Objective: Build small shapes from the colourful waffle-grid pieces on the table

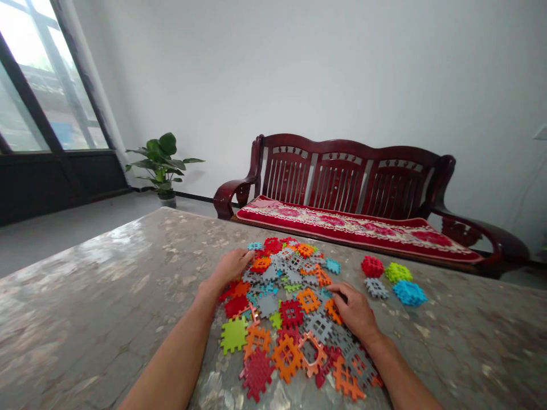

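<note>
A wide heap of flat, notched plastic pieces in red, orange, grey, green and blue covers the table between my hands. My left hand rests at the heap's upper left edge, its fingertips by a small blue piece; what it grips, if anything, is hidden. At the right edge, my right hand has its thumb and index finger bent over the pieces, close to an orange one. Right of the heap stand small stacks: red, green, grey and blue.
The stone-patterned table reaches far to both sides. Behind it stands a dark red wooden bench with a red floral cover. A potted plant is at the back left, near a window.
</note>
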